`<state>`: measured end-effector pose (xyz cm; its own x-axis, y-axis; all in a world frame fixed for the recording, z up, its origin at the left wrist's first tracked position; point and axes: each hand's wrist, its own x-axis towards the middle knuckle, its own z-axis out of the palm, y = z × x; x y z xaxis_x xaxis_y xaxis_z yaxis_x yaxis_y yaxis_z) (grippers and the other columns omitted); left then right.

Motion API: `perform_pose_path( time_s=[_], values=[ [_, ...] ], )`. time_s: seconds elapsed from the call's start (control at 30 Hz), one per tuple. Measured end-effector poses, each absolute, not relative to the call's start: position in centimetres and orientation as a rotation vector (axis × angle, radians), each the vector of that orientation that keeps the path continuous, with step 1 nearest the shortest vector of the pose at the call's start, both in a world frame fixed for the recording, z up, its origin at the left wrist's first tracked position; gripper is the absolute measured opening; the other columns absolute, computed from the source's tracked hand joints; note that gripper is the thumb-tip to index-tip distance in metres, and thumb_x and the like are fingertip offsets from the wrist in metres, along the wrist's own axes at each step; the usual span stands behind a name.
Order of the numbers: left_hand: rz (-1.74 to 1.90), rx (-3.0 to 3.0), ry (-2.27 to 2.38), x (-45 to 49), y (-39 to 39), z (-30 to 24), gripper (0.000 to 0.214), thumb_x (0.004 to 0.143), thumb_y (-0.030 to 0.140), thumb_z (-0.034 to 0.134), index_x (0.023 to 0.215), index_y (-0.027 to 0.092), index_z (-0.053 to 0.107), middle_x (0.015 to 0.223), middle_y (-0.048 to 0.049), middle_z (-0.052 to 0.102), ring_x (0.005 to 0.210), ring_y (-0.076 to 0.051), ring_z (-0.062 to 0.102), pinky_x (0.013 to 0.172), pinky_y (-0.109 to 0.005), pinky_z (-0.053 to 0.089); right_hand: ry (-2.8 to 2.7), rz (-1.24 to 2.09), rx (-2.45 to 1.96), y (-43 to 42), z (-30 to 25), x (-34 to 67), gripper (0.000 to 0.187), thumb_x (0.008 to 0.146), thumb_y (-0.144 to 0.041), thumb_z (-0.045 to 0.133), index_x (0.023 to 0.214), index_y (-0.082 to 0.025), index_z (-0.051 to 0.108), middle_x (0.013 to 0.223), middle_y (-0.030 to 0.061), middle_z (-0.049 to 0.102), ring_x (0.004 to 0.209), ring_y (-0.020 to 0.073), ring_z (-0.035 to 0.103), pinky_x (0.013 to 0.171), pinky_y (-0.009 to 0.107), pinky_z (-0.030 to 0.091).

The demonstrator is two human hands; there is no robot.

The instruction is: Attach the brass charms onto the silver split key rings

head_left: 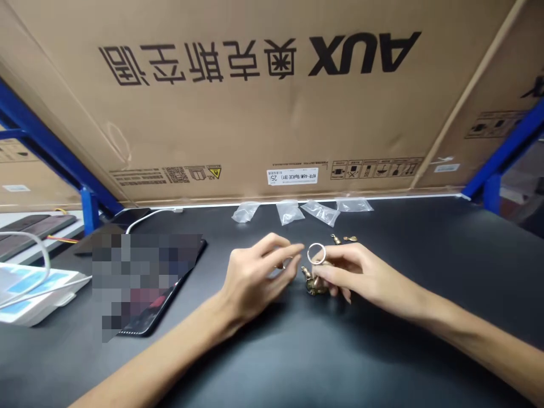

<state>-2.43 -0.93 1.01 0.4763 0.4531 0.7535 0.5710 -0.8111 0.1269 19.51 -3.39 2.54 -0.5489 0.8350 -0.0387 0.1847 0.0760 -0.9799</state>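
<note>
Ring silver; trinket brassy, perhaps dark-mottled; tabletop black; carton brown, black-lettered.

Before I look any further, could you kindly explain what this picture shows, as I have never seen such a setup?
There is no machine here: these are a person's two bare hands, seen from a camera worn on the head, looking forward and down. The right hand has a silver ring in its grip. The left hand is beside it; something small at its fingers is too unclear to name. On the dark table are small brass-coloured pieces, clear plastic bags and a flat device with its screen pixelated. A large cardboard carton stands behind, its lettering upside down.
</note>
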Motion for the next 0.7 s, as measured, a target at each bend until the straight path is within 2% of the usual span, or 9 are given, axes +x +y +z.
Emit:
perform_pose_path(
  time_s=[0.13,0.27,0.4,0.5,0.57,0.7],
  values=[
    [-1.471,-2.985,-1.791,-0.7,-2.1,1.2,0.025,0.092,0.037,0.056,0.093,0.019,0.074,0.082,-0.0028,0.073,0.067,-0.012,0.065,0.057,-0.021,0.05,-1.904,1.179,-1.078,-3.6,2.4,19.1,0.025,0.097,-0.035,0.049,0.087,-0.018,0.065,0.083,0.0014,0.066,0.074,0.0144,0.058,0.066,0.024,0.045],
    [-1.698,-3.033,-2.039,0.3,-3.1,1.6,0.025,0.09,0.037,0.06,0.086,0.016,0.073,0.076,-0.0029,0.073,0.068,-0.014,0.066,0.062,-0.023,0.052,-2.034,0.933,-1.125,-4.3,2.5,18.7,0.026,0.098,-0.03,0.048,0.08,-0.02,0.064,0.08,-0.0012,0.066,0.071,0.0134,0.057,0.067,0.025,0.041],
    [-1.712,-3.028,-1.931,0.0,-3.0,1.4,0.02,0.091,0.032,0.058,0.082,0.016,0.067,0.073,-0.0008,0.069,0.065,-0.012,0.064,0.061,-0.022,0.052,-2.08,0.822,-1.157,-4.8,2.5,18.3,0.028,0.096,-0.03,0.051,0.071,-0.019,0.057,0.07,-0.0023,0.061,0.061,0.0122,0.047,0.06,0.025,0.036],
    [-1.545,-2.846,-1.52,-0.5,-2.2,1.1,0.008,0.086,0.021,0.06,0.082,0.017,0.066,0.078,-0.0012,0.067,0.068,-0.012,0.062,0.056,-0.02,0.047,-2.044,0.947,-1.169,-4.7,2.4,18.3,0.028,0.097,-0.033,0.049,0.076,-0.019,0.061,0.075,-0.0007,0.064,0.064,0.0126,0.051,0.06,0.025,0.038],
    [-1.444,-2.695,-1.253,-0.7,-1.8,1.1,0.008,0.085,0.016,0.06,0.084,0.018,0.068,0.083,-0.0017,0.067,0.069,-0.011,0.061,0.056,-0.021,0.046,-1.998,1.077,-1.167,-4.6,2.3,18.4,0.031,0.098,-0.036,0.046,0.079,-0.018,0.063,0.076,0.0001,0.064,0.066,0.0132,0.054,0.059,0.024,0.04],
    [-1.535,-2.827,-1.348,-0.4,-2.3,1.3,0.01,0.09,0.017,0.057,0.094,0.019,0.066,0.089,-0.0022,0.069,0.075,-0.011,0.065,0.064,-0.021,0.054,-1.945,1.147,-1.145,-4.5,2.1,18.5,0.032,0.098,-0.038,0.046,0.077,-0.018,0.061,0.073,-0.0005,0.061,0.066,0.0133,0.055,0.06,0.024,0.042]
  ],
)
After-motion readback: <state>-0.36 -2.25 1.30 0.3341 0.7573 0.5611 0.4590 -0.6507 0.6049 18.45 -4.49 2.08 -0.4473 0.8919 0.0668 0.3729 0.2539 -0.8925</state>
